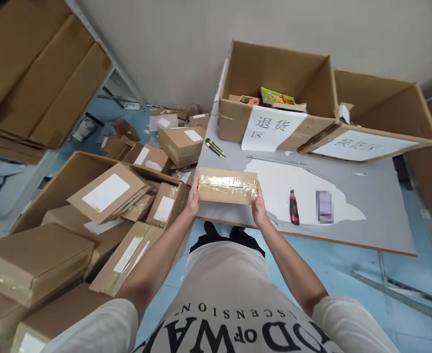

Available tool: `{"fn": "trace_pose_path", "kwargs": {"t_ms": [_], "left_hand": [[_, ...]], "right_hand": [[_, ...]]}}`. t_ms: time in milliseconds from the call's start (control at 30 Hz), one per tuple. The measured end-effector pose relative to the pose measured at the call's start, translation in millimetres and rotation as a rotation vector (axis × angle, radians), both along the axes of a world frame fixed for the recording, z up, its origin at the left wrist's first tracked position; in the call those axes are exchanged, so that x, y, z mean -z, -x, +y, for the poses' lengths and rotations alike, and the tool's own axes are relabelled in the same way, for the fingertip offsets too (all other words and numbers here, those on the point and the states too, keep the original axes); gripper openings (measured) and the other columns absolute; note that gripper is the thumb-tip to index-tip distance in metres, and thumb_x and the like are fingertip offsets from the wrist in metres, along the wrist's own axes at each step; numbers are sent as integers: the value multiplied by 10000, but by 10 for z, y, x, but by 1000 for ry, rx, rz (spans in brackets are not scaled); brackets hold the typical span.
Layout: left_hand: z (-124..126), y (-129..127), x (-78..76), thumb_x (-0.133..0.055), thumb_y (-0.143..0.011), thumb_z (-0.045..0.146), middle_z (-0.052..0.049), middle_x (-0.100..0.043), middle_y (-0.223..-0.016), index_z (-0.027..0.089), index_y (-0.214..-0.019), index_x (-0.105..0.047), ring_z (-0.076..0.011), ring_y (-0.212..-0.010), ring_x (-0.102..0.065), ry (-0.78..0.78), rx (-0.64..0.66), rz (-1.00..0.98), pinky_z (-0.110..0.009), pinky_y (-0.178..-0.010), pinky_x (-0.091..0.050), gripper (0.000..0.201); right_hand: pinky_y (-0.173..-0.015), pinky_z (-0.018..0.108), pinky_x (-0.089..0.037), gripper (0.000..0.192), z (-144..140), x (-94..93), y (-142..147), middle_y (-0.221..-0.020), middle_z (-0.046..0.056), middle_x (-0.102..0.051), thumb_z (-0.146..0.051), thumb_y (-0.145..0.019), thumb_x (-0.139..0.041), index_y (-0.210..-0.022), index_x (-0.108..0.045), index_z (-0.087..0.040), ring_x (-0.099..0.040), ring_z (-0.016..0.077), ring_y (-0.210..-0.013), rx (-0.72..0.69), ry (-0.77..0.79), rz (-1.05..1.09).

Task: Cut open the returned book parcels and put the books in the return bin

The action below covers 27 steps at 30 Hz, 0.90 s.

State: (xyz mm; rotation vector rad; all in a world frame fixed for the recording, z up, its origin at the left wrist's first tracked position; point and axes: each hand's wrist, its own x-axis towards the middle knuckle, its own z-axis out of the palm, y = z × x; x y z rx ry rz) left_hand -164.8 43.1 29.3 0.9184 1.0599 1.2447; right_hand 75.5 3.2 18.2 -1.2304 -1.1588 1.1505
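Note:
Between my two hands is a small brown cardboard box (pixel 227 194) with shiny clear tape along the side facing me. My left hand (pixel 193 197) grips its left end, and my right hand (pixel 259 207) grips the right end. The box is at the near left edge of the grey table (pixel 377 206); I cannot tell whether it touches the tabletop. Beyond its left end lies a yellow and black box cutter (pixel 215 148). A red and black box cutter (pixel 294 208) rests to the right of my right hand, with a blurred purple item (pixel 324 207) farther right.
Two large open cartons with paper signs, the left carton (pixel 230 117) and the right carton (pixel 418 117), stand along the table's back. On my left, a big carton (pixel 76 169) overflows with taped parcels. More parcels (pixel 182 142) lie piled beyond it. A metal frame (pixel 399 291) is at lower right.

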Motion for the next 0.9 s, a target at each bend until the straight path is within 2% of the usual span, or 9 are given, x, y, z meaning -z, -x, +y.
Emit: {"fn": "trace_pose_path", "kwargs": {"t_ms": [67,133,267,400,567,767,900], "left_hand": [[73,-273,30,-417,-707,794,-26,-333,-1489,278,-1429,-327,-266,-1405,-205,-107,77,4,-362,-1152,-203,892],[119,-539,60,-417,-719,783,-33,-329,-1491,276,-1423,-339,-271,-1401,-216,-148,121,11,-367,-1149,-205,871],[178,-1009,132,-406,-723,784,-62,-367,-1467,252,-1408,-363,-281,-1385,-255,-131,157,39,-382,-1139,-218,868],[233,-1342,252,-415,-739,764,-81,-423,-1425,242,-1371,-406,-280,-1351,-324,-98,166,70,-397,-1118,-252,819],[258,-1570,407,-425,-765,731,-106,-459,-1378,217,-1319,-432,-273,-1307,-386,-42,168,136,-404,-1101,-274,756],[260,-1699,411,-517,-749,679,-100,-447,-1379,208,-1292,-449,-280,-1321,-353,51,128,218,-381,-1118,-236,722],[289,-1726,468,-487,-795,641,-80,-415,-1412,232,-1335,-406,-248,-1333,-341,65,136,284,-351,-1123,-221,682]], "right_hand": [[-1159,433,-164,802,-32,10,-267,-1555,-12,-153,-717,-826,-267,-1479,-140,-267,-154,216,-1421,34,14,10],[-1159,434,-161,801,-54,37,-525,-1556,-9,-145,-713,-827,-275,-1479,-144,-266,-149,216,-1422,66,26,15],[-1164,432,-137,818,-83,155,-981,-1556,4,-149,-731,-814,-284,-1474,-171,-262,-126,218,-1426,132,37,2],[-1169,422,-89,793,-115,294,-1304,-1556,10,-154,-708,-830,-297,-1471,-181,-257,-105,204,-1430,151,66,-11],[-1171,387,-79,806,-148,406,-1511,-1557,16,-149,-708,-827,-305,-1477,-158,-255,-118,194,-1428,133,109,-81],[-1169,391,-81,871,-103,496,-1595,-1558,35,-141,-744,-795,-312,-1481,-144,-235,-147,208,-1423,129,137,-101],[-1168,402,-88,856,-64,531,-1590,-1554,36,-156,-729,-798,-337,-1477,-160,-239,-136,207,-1425,145,167,-90]]}}
